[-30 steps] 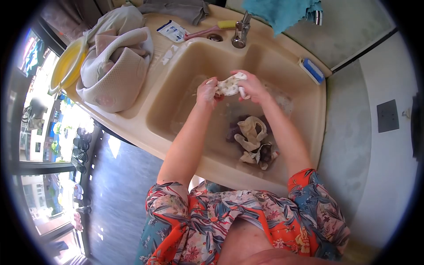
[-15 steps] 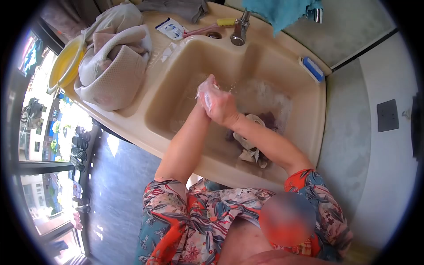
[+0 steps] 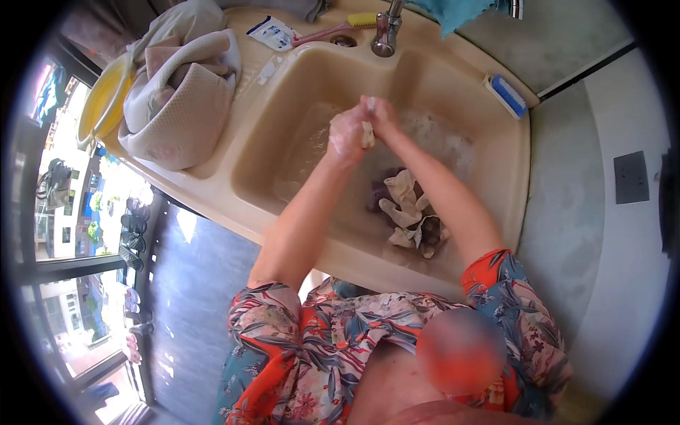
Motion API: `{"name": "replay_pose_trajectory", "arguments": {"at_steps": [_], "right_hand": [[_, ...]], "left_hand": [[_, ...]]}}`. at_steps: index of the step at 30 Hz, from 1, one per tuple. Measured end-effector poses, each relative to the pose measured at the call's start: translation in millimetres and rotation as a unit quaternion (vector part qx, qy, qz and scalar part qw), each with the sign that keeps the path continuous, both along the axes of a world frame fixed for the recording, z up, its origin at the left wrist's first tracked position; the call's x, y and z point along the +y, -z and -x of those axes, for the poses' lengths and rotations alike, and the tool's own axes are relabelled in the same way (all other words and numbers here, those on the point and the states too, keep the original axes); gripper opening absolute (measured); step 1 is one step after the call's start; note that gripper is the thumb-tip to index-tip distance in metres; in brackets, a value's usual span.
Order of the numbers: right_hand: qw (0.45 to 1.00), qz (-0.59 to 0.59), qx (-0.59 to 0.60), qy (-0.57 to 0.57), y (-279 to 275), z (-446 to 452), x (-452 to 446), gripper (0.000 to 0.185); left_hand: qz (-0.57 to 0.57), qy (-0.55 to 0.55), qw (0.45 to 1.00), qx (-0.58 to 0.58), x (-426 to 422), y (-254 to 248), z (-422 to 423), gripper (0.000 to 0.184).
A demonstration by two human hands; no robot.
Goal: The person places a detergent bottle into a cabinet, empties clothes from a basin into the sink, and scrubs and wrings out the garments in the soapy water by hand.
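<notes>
Both my hands are over the left-middle part of the beige sink (image 3: 273, 131). Soap foam coats my left hand (image 3: 346, 136), closed around a bunched cream cloth that looks like a sock (image 3: 367, 134). Pressed against its upper right side is my right hand (image 3: 383, 117), its fingers curled at the same sock. Most of the sock is hidden by the fingers. Below and right of the hands, a wet pile of cream socks (image 3: 404, 205) and dark purple cloth (image 3: 380, 193) lies in the sink. Cloudy, foamy water (image 3: 443, 138) surrounds the pile.
A chrome faucet (image 3: 386, 34) stands at the sink's back. A yellow-headed brush (image 3: 363, 20) and a white-blue packet (image 3: 273, 33) lie on the ledge. Another brush, blue (image 3: 508, 97), rests on the right rim. Left, a mesh laundry bag (image 3: 180, 117) sits beside a yellow basin (image 3: 106, 99).
My hands have shifted right and slightly away from me. The right hand has slid from over the left hand to its upper right side, uncovering part of the sock. More of the pile shows.
</notes>
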State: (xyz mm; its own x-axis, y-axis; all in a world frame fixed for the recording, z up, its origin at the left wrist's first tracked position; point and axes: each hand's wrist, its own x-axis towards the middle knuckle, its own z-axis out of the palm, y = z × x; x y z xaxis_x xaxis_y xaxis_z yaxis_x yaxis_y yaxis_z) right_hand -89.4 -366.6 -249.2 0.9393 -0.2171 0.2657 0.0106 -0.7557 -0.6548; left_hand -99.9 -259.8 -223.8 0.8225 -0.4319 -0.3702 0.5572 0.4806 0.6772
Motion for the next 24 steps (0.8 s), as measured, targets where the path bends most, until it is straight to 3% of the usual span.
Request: {"name": "replay_pose_trajectory", "arguments": {"at_steps": [3,6,7,10,13,16,19,22,24], "right_hand": [[0.987,-0.130,0.093,-0.036,-0.9,2.2,-23.2,0.035],[0.905,-0.348,0.235,-0.070,-34.8,12.8,-43.3,0.031],[0.894,-0.351,0.256,-0.113,-41.7,17.6,-48.8,0.030],[0.868,-0.313,0.329,-0.200,-46.6,32.6,-67.8,0.024],[0.853,-0.410,0.296,-0.130,-28.4,43.7,-80.7,0.021],[0.793,-0.563,0.194,-0.128,-19.4,43.4,-78.3,0.019],[0.763,-0.609,0.192,-0.098,-13.1,30.0,-70.8,0.020],[0.791,-0.588,0.165,-0.035,-8.8,6.1,-53.3,0.018],[0.830,-0.538,0.141,0.033,-32.9,-1.7,-26.5,0.014]], "left_hand": [[-0.028,0.077,0.996,-0.022,7.3,-12.3,-2.0,0.017],[-0.219,0.181,0.953,-0.103,9.4,-4.6,-6.3,0.013],[-0.267,0.219,0.926,-0.150,8.1,-4.2,-7.8,0.012],[-0.158,0.089,0.980,-0.086,15.3,-4.4,-16.6,0.011],[-0.198,0.081,0.969,-0.122,17.6,16.5,-26.5,0.013],[-0.185,0.051,0.976,-0.106,5.4,15.5,-17.2,0.017],[-0.130,0.044,0.986,-0.092,2.8,16.7,-13.5,0.020],[-0.146,0.010,0.989,-0.032,0.8,13.9,-14.3,0.018],[-0.054,-0.038,0.996,0.067,0.5,20.1,-23.1,0.016]]}}
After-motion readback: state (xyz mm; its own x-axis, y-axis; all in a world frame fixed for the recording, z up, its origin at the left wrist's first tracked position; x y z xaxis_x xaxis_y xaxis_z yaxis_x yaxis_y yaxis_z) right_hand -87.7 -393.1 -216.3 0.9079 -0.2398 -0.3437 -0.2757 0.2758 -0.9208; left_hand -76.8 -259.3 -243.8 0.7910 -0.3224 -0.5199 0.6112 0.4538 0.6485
